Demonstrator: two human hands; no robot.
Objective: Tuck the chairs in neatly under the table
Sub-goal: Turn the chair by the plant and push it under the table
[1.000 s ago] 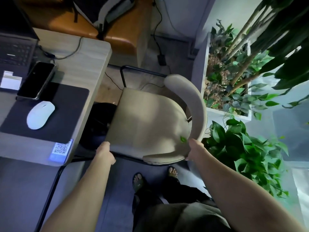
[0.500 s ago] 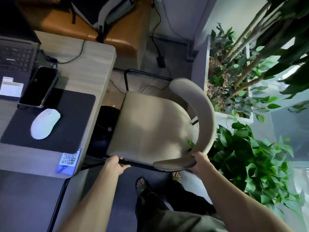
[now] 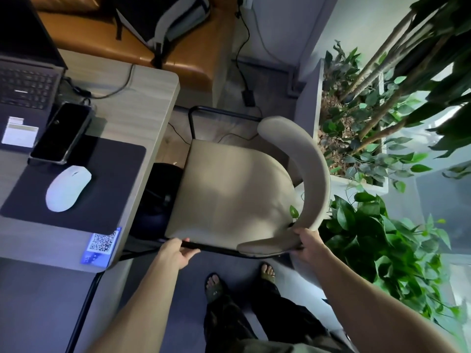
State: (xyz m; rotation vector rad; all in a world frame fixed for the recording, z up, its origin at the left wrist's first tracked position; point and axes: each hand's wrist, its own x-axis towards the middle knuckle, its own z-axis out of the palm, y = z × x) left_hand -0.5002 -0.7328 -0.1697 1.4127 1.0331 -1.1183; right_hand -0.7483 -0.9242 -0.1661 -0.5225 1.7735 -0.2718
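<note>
Chair [image 3: 237, 189] sits right of worktop [image 3: 142, 118], not under it. Left hand [image 3: 175, 253] fingers clamped on near seat frame; right hand [image 3: 309, 244] fingers clamped on backrest end.

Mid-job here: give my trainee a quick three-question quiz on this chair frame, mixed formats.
1. True or false: the chair is fully under the table.
2. Which hand grips the end of the backrest? A) left B) right C) neither
3. Fill in: the left hand holds the seat's black front ____.

Key:
1. False. The whole seat shows beside the table edge.
2. B. The right hand holds the backrest's end.
3. Rail, the frame edge under the cushion.
</note>
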